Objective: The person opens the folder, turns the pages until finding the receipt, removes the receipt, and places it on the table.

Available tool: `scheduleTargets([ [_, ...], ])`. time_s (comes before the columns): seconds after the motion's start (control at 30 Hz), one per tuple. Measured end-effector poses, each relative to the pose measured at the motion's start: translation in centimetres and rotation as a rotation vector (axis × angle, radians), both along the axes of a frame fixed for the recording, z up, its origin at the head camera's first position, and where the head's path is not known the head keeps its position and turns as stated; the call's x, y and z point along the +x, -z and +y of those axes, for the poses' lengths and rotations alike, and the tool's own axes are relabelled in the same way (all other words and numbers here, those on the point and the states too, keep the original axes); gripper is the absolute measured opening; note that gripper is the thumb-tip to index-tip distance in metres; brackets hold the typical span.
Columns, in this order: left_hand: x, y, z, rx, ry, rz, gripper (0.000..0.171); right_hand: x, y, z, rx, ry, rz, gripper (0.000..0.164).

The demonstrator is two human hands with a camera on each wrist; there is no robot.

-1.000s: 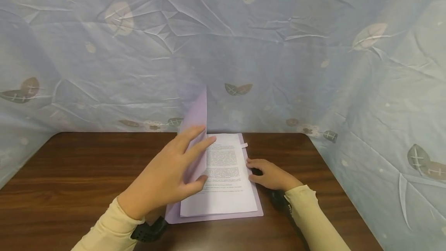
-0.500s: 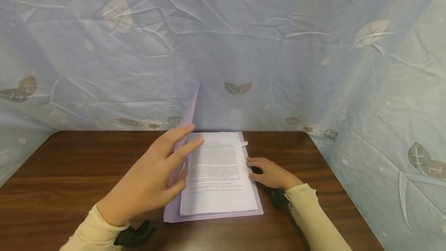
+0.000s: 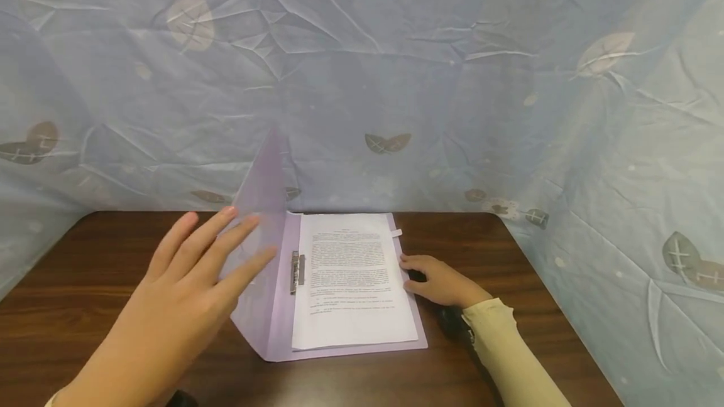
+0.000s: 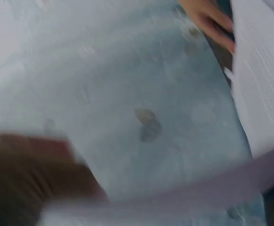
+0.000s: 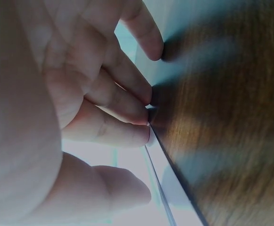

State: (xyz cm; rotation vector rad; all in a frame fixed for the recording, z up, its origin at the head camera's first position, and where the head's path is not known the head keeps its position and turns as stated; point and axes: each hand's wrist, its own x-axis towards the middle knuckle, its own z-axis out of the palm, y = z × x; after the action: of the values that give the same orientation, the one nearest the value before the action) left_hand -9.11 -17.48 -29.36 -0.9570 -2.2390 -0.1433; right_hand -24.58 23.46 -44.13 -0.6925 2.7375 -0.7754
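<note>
A lilac folder [image 3: 275, 331] lies on the table with its cover [image 3: 259, 303] standing up, tilted to the left. Printed sheets [image 3: 353, 294] lie inside, beside a metal clip [image 3: 296, 272] near the spine. My left hand [image 3: 183, 284] is at the cover with fingers spread and extended; whether they touch it I cannot tell. In the left wrist view, the cover's edge [image 4: 198, 190] is blurred. My right hand [image 3: 441, 281] rests at the folder's right edge. In the right wrist view, fingertips [image 5: 144, 134] touch that edge and the table, and the thumb lies over the folder side.
The dark wooden table [image 3: 102, 281] runs back to a blue patterned cloth [image 3: 452, 93] hanging behind and at the sides. A small white tab [image 3: 397, 233] sticks out of the folder's right edge.
The cover has swung from over the sheets to the left, uncovering the clip. My left hand has moved left and toward me, its fingers spreading. The right hand has stayed in place.
</note>
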Motion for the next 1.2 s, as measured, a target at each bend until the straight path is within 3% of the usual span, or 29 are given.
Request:
scheduleTargets([
  [0.07,1.1,-0.2,-0.3,-0.018,-0.113,-0.054,0.086,0.0,0.0,0.0,-0.008,-0.003,0.0,0.051],
  [0.17,2.1,-0.3,-0.8,-0.037,-0.245,-0.112,0.1,0.0,0.1,0.0,-0.018,0.0,0.0,0.051],
  [0.37,2.4,1.0,-1.8,-0.098,-0.384,-0.213,0.093,0.1,0.2,0.1,-0.021,0.002,-0.012,0.051],
  [0.77,0.1,5.4,-2.4,-0.161,-0.541,-0.299,0.055,-0.1,0.3,0.1,-0.019,-0.013,-0.01,0.053],
  [1.0,-1.6,8.7,-2.5,-0.169,-0.562,-0.409,0.059,-0.2,0.5,0.1,-0.002,-0.014,-0.011,0.053],
  [1.2,-3.2,9.7,-2.1,-0.18,-0.57,-0.54,0.064,-0.1,0.3,0.0,0.005,-0.007,-0.009,0.053],
])
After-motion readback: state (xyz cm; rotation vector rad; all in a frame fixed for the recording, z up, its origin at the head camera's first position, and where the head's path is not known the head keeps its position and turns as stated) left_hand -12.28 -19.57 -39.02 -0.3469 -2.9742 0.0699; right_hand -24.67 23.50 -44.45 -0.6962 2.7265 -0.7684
